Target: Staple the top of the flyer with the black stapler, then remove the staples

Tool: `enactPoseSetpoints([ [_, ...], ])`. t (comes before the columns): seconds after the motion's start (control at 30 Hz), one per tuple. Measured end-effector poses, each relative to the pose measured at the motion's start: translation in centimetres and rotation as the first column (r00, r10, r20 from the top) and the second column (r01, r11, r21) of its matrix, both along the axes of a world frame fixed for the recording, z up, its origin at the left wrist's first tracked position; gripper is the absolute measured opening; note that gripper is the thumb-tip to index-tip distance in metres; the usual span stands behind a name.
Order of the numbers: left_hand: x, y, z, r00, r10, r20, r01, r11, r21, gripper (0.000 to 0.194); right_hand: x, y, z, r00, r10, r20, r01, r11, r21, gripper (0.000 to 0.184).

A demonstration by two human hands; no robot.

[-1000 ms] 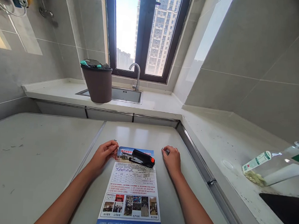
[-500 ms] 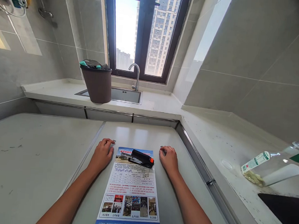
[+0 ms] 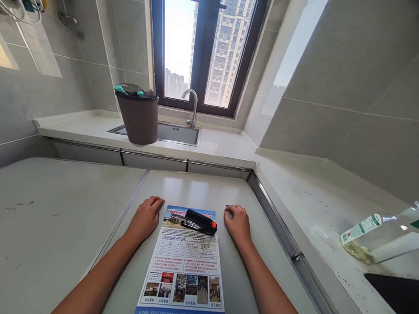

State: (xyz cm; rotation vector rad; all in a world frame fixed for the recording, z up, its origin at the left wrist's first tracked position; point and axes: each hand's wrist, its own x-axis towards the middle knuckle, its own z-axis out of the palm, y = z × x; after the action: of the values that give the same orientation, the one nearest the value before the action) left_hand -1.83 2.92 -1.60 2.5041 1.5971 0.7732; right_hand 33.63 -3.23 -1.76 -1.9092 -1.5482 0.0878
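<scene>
A printed flyer [image 3: 183,265] with blue bands, red text and small photos lies flat on the white tabletop. Across its upper part rests a black stapler [image 3: 200,222], its metal parts pointing left and its orange-red end to the right. My left hand [image 3: 148,217] is beside the flyer's upper left edge, fingers curled together on the table; whatever they may hold is hidden. On the other side, my right hand [image 3: 238,224] also has its fingers closed. A tiny dark bit shows by its fingertips, too small to name. Neither hand touches the stapler.
Behind the table, a counter holds a sink [image 3: 180,135] with a faucet [image 3: 191,103] and a brown bin [image 3: 138,118] with things in it. On the right counter [image 3: 290,182] lies a clear jar [image 3: 386,236]; a black panel [image 3: 400,297] is nearer.
The small grey piece at my left fingertips no longer shows, and the left hand has shifted very slightly right. The view has moved a little; stapler and flyer stay put.
</scene>
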Motion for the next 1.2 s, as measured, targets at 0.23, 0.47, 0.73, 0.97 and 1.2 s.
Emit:
enactPoseSetpoints([
  [0.23,-0.14,0.21,-0.35,1.0,0.013,0.016,-0.013,0.999,0.035,0.039,-0.03,-0.08,0.1,1.0,0.001,0.003,-0.002,1.0,0.006,0.019],
  [0.47,-0.39,0.4,-0.58,0.997,-0.003,0.076,0.0,0.999,0.044,0.043,-0.03,-0.08,0.04,1.0,-0.002,-0.006,0.002,1.0,0.002,0.019],
  [0.73,-0.49,0.18,-0.19,0.997,0.01,0.075,-0.013,0.999,0.047,0.037,0.02,-0.01,-0.04,1.0,0.002,-0.01,-0.002,1.0,0.001,0.019],
  [0.97,-0.51,0.02,0.01,0.989,0.015,0.149,-0.021,0.999,0.038,0.033,0.0,0.01,-0.15,1.0,0.006,-0.007,-0.006,1.0,0.006,0.019],
  [1.2,-0.53,0.18,-0.26,0.991,0.023,0.129,-0.028,0.999,0.037,0.03,-0.22,-0.09,0.0,1.0,-0.007,0.002,0.007,1.0,-0.005,0.019],
])
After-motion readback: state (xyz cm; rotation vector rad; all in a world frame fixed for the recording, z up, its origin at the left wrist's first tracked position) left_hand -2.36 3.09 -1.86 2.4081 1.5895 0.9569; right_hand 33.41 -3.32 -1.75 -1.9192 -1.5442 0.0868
